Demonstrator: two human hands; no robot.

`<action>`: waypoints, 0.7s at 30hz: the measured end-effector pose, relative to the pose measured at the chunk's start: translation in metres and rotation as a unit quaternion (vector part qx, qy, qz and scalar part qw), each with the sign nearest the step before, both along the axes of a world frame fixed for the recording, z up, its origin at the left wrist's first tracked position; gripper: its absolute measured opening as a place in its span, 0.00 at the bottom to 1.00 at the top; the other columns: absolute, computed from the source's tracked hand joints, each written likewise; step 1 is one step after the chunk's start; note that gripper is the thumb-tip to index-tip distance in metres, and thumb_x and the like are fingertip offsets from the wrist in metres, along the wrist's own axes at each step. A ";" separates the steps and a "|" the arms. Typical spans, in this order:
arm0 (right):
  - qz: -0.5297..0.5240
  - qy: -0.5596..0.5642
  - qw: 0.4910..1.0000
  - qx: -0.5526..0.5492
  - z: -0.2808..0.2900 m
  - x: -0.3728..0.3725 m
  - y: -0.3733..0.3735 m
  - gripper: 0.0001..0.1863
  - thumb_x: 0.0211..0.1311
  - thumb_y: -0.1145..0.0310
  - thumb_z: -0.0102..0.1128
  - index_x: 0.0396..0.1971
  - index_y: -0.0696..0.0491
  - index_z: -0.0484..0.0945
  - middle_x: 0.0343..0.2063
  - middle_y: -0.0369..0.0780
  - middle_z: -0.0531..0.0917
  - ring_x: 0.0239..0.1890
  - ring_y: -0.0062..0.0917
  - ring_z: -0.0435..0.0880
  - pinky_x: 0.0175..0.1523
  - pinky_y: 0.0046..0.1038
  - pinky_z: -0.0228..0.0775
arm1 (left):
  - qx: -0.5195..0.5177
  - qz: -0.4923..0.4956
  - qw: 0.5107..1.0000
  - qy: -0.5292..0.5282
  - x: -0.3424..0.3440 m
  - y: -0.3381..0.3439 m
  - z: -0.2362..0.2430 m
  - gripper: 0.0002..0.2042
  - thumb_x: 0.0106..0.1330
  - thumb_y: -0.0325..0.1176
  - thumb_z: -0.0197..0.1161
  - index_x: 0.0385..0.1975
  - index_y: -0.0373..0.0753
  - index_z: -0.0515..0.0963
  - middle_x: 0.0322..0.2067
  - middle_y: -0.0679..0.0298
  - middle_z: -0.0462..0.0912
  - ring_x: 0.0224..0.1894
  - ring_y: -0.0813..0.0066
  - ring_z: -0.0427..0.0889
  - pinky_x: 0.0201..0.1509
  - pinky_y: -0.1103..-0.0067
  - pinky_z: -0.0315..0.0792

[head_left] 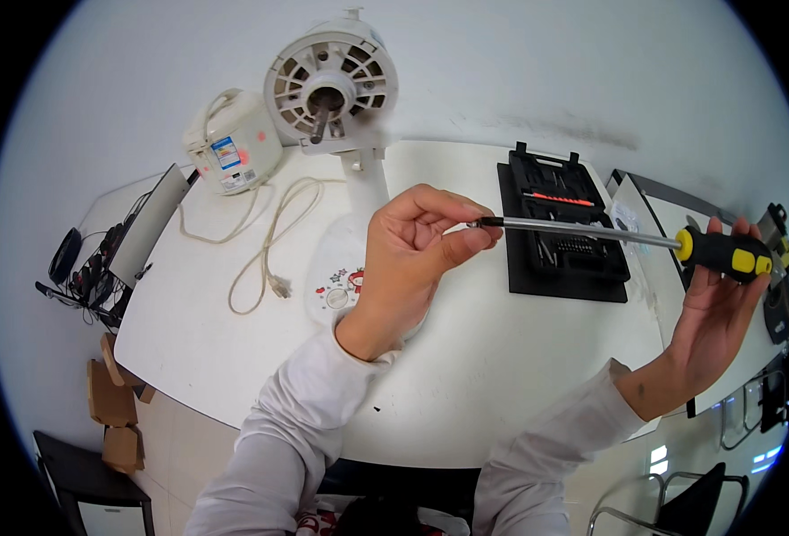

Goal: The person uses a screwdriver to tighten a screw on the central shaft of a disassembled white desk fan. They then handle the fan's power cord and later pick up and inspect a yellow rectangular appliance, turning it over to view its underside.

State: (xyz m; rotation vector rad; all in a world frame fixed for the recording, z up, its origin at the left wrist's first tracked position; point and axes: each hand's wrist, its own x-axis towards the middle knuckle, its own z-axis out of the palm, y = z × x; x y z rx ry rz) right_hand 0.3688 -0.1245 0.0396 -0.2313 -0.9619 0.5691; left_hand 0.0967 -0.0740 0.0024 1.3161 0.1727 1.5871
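A long screwdriver (582,230) with a black and yellow handle is held level above the table, its dark tip pointing left. My right hand (714,290) holds its handle between thumb and fingers. At the tip, my left hand (421,246) pinches a small metal piece that looks like a screw, mostly hidden by the fingers. Beyond my left hand stands a white electric fan (359,85) without blades or guard, its motor shaft bare. The fan's white base (327,268), printed with a cartoon, is partly covered by my left hand and wrist.
A black tool case (560,255) lies unfolded with bits at the right of the white table (466,384). A white rice cooker (234,147) stands back left, near a loose cord with a plug (278,286). Cardboard boxes (111,393) and chairs (694,509) are on the floor.
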 end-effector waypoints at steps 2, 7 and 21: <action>0.025 -0.007 1.000 0.013 -0.002 0.004 0.002 0.26 0.69 0.61 0.41 0.58 0.64 0.55 0.56 0.54 0.64 0.58 0.52 0.66 0.61 0.45 0.63 | 0.014 -0.001 1.000 -0.003 -0.002 -0.002 0.004 0.09 0.57 0.29 0.66 0.33 0.38 0.73 0.31 0.61 0.78 0.38 0.67 0.78 0.40 0.76 0.75; 0.109 -0.006 0.992 0.061 -0.005 0.005 0.004 0.26 0.69 0.62 0.42 0.59 0.62 0.51 0.56 0.53 0.63 0.58 0.51 0.67 0.61 0.46 0.63 | 0.010 -0.006 1.000 -0.013 -0.008 -0.003 0.009 0.08 0.57 0.27 0.66 0.32 0.37 0.73 0.30 0.61 0.78 0.38 0.67 0.77 0.39 0.77 0.75; 0.175 -0.019 0.975 0.138 0.006 -0.019 -0.021 0.30 0.65 0.63 0.51 0.63 0.56 0.51 0.60 0.46 0.63 0.59 0.42 0.68 0.65 0.47 0.54 | 0.094 0.064 0.993 -0.027 -0.034 -0.017 0.034 0.14 0.43 0.11 0.66 0.27 0.34 0.73 0.27 0.56 0.78 0.35 0.62 0.80 0.34 0.74 0.75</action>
